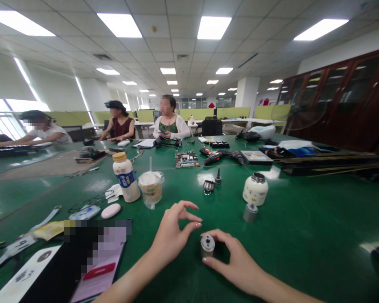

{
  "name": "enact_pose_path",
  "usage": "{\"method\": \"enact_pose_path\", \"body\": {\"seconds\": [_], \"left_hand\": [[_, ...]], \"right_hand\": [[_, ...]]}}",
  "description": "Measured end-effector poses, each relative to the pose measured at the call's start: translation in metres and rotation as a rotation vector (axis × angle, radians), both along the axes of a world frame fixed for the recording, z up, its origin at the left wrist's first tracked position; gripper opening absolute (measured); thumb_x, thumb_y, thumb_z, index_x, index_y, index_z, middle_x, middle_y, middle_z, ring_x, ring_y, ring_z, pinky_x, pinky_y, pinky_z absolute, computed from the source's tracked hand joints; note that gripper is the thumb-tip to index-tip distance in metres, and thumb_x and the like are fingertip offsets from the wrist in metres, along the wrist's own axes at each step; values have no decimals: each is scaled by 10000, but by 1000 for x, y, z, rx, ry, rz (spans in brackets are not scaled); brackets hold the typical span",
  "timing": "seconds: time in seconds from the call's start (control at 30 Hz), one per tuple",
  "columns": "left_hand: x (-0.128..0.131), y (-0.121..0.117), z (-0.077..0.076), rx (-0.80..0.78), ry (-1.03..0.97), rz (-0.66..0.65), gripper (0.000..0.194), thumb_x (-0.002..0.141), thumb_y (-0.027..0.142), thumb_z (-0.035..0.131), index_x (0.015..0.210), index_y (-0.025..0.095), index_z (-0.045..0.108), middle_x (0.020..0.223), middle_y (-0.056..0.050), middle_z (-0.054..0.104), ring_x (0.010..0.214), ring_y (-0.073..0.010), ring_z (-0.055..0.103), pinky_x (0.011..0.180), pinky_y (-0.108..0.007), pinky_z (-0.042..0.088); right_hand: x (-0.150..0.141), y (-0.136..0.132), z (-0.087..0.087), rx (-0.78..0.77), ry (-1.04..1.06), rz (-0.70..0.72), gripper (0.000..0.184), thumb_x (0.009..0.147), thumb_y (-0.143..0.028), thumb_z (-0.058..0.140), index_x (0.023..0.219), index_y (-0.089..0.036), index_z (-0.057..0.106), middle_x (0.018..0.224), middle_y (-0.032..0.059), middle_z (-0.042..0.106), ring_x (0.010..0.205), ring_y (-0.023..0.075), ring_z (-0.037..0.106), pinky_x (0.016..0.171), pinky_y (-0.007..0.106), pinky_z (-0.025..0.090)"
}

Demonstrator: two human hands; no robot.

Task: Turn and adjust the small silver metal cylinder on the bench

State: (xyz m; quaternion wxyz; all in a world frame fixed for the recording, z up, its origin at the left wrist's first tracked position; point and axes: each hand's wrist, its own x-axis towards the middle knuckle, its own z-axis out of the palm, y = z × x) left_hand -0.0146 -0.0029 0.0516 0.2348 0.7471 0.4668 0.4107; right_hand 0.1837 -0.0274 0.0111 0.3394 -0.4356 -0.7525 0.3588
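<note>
My right hand (pixel 232 259) has its thumb and fingers around a small silver metal cylinder (pixel 207 246) that stands upright on the green table. Holes show in its pale top. To the left of it, my left hand (pixel 177 223) hovers with thumb and fingers apart and nothing between them. A second, similar metal cylinder (pixel 250 213) stands farther right, in front of a cream flask (pixel 255 189) without a lid. Beyond my hands lie a shiny metal cap with a ring (pixel 209 186) and a dark, stubby part with a thin tip (pixel 218 176).
A milk tea bottle (pixel 126 179) and a plastic cup with a straw (pixel 150 188) stand left of my hands. Closer lies a phone (pixel 101 269). Farther back are a circuit board (pixel 187 159), power drills (pixel 213 158) and a grey box (pixel 256 158). Several people sit across the table.
</note>
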Motion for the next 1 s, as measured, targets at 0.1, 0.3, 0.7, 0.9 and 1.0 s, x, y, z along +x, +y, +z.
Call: {"method": "enact_pose_path", "body": {"seconds": [0.1, 0.3, 0.7, 0.9, 1.0], "left_hand": [[-11, 14, -14, -52, 57, 20, 320, 778, 186, 712, 1048, 243, 551, 861, 6, 784, 1030, -260, 656, 953, -433, 382], [-19, 23, -41, -162, 121, -4, 365, 752, 183, 733, 1079, 251, 586, 949, -3, 780, 1078, -258, 647, 992, -447, 373], [11, -11, -1, -68, 40, -64, 338, 738, 311, 775, 1037, 268, 621, 898, 6, 778, 1050, -272, 617, 954, -425, 355], [8, -16, 4, -90, -5, -199, 441, 761, 105, 611, 1168, 271, 573, 1130, -18, 713, 1151, -247, 557, 1000, -411, 353], [8, -17, 7, -42, -2, -174, 513, 747, 114, 608, 1226, 280, 531, 1205, -29, 666, 1157, -251, 543, 1016, -433, 336]], "right_hand": [[-1, -1, 4, -18, -1, 3, 327, 767, -257, 729, 1085, -232, 659, 1092, 28, 692, 1038, 239, 607, 950, 371, 437], [-1, -1, 6, -33, -5, -2, 337, 762, -253, 734, 1092, -237, 667, 1099, 26, 696, 1047, 241, 606, 965, 382, 434], [0, 2, -9, 6, 18, -20, 428, 775, -307, 741, 1189, -253, 650, 1196, 57, 675, 1110, 271, 594, 1000, 421, 432], [0, 1, -4, -4, 17, -19, 370, 775, -299, 742, 1132, -235, 673, 1147, 51, 693, 1072, 263, 608, 978, 411, 446], [0, 0, -2, -6, 19, -14, 388, 777, -286, 739, 1156, -245, 662, 1179, 44, 683, 1097, 259, 599, 1005, 413, 425]]}}
